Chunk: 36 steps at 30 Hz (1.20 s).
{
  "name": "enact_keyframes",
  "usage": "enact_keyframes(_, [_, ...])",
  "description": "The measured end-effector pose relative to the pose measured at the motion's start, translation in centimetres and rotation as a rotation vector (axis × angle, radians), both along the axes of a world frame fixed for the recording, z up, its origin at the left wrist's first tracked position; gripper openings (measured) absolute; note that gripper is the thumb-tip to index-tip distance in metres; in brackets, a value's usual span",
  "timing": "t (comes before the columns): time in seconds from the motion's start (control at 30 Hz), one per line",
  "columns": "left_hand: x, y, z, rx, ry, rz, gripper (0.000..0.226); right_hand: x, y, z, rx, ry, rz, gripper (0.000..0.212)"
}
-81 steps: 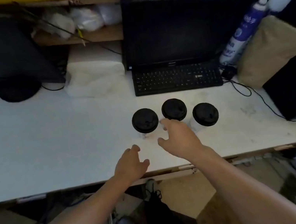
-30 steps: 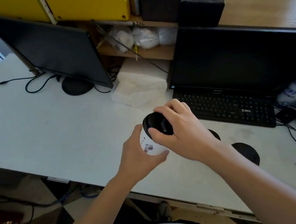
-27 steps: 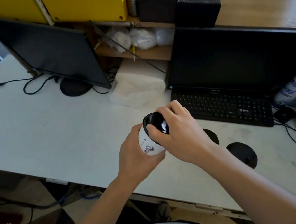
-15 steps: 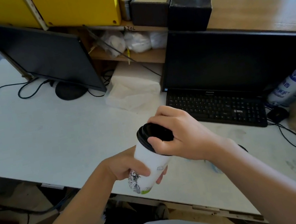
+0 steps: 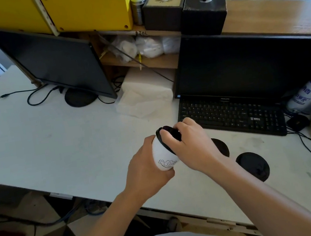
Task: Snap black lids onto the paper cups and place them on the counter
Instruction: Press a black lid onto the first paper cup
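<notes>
- Since half a second ago, the paper cup [image 5: 163, 155] has tilted more, and I hold it a little farther from me, above the near part of the white counter [image 5: 32, 141].
- My left hand [image 5: 145, 169] is wrapped around the cup's white body.
- My right hand [image 5: 190, 146] is closed over the black lid [image 5: 166, 136], fingers curled on its top and rim.
- Two other lidded cups [image 5: 253, 166] stand on the counter to the right, just behind my right wrist, near the black keyboard [image 5: 231, 115].
</notes>
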State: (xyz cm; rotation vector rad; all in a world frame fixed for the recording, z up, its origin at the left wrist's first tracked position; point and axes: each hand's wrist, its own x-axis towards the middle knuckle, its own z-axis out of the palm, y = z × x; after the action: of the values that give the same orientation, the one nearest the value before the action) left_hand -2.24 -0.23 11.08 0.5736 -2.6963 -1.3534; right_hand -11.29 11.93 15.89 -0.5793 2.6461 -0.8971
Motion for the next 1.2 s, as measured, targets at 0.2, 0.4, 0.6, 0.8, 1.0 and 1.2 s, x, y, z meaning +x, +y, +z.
enact_keyframes(0.2, [0.5, -2.9, 0.8, 0.487, -0.132, -0.343, 0.056, 0.3, 1.1, 2.1, -0.062, 0.141, 0.389, 0.057])
enact_keyframes(0.4, [0.6, -3.9, 1.3, 0.549, -0.198, -0.471, 0.059, 0.8, 1.9, 1.5, -0.188, 0.193, 0.489, 0.063])
enact_keyframes(0.6, [1.6, 0.5, 1.4, 0.247, 0.175, -0.004, 0.079, 3.0, 1.5, 0.2, -0.141, 0.19, 0.164, 0.079])
enact_keyframes(0.8, [1.9, 1.5, 0.6, 0.09, 0.231, 0.024, 0.079, 5.2, 0.9, 0.2, -0.126, 0.245, 0.027, 0.074])
enact_keyframes(1.0, [1.6, -0.7, 0.9, 0.374, 0.128, -0.216, 0.067, 3.6, 2.2, 1.4, -0.193, 0.261, 0.184, 0.054])
enact_keyframes(1.2, [1.4, -1.9, 1.4, 0.527, 0.109, -0.352, 0.071, 2.2, 2.6, 1.6, -0.325, 0.159, 0.344, 0.066])
